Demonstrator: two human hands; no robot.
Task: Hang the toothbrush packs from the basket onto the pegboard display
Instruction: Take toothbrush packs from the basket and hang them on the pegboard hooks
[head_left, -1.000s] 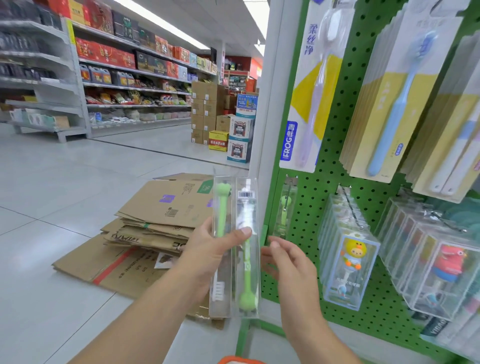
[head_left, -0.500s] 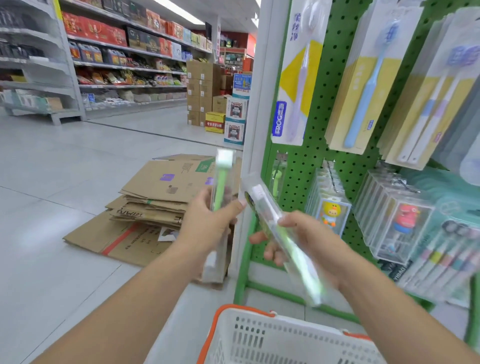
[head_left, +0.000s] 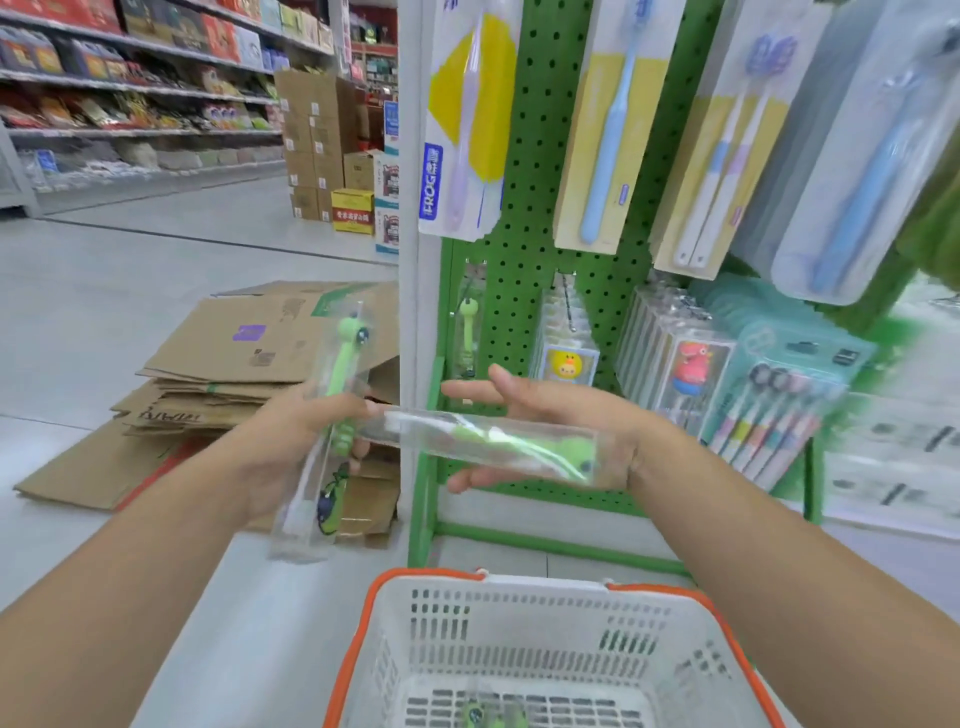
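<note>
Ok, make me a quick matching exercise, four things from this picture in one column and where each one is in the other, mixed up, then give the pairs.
Things:
1. basket
2. cardboard
3. duck pack
4. sideways pack

Places:
A. hanging on the pegboard
B. flat on the floor, left of the display
C. across the right hand
D. bottom of view, below both hands

Pairs: 1-D, 2-B, 3-A, 4-C

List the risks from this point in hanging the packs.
The clear pack lies across the right hand, whose fingers look straight, so it could slide off into the basket or onto the floor. The left hand holds the other pack at its middle; a loose grip may let it tip.
</note>
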